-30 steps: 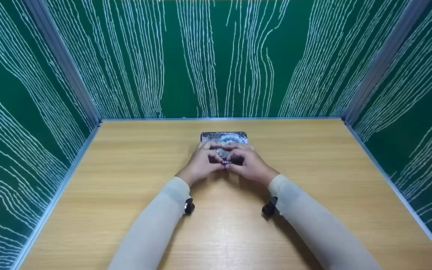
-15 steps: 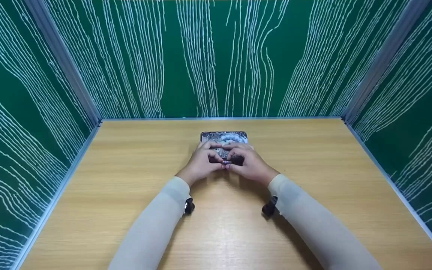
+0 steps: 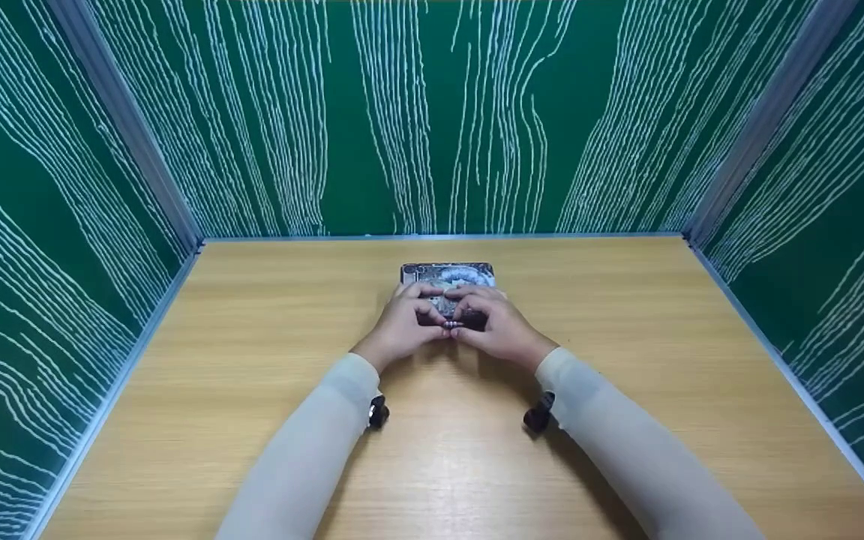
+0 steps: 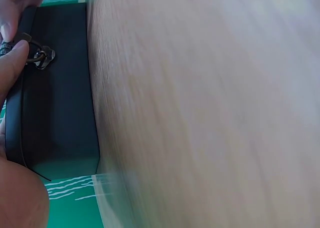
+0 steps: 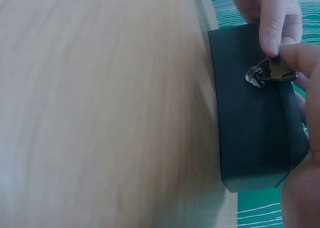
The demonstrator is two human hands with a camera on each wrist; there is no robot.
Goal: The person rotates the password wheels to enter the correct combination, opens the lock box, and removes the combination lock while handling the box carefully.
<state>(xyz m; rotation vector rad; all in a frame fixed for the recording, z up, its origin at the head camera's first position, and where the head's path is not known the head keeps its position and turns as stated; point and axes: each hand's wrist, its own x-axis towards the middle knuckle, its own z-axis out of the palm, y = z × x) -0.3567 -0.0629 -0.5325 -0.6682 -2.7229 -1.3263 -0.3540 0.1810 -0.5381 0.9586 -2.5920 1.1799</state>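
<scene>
A dark box (image 3: pixel 469 273) with a patterned grey and bluish lid stands on the table, partly covered by both hands. Its plain black front (image 5: pixel 250 128) carries a small metal hasp (image 4: pixel 47 57). Through the hasp passes the shackle of a bronze-coloured padlock (image 5: pixel 280 71), with ridged dials (image 4: pixel 6 48) along it. My left hand (image 3: pixel 404 321) pinches one end of the padlock between thumb and finger. From the other side my right hand (image 3: pixel 502 324) pinches it too. Other fingers of both hands rest on the lid.
The light wooden table (image 3: pixel 267 315) extends around the box. Green panels with white wavy lines (image 3: pixel 357 150) rise at the back and both sides, with grey posts (image 3: pixel 762 127) in the corners. Dark wrist cameras (image 3: pixel 537 416) sit by the cuffs.
</scene>
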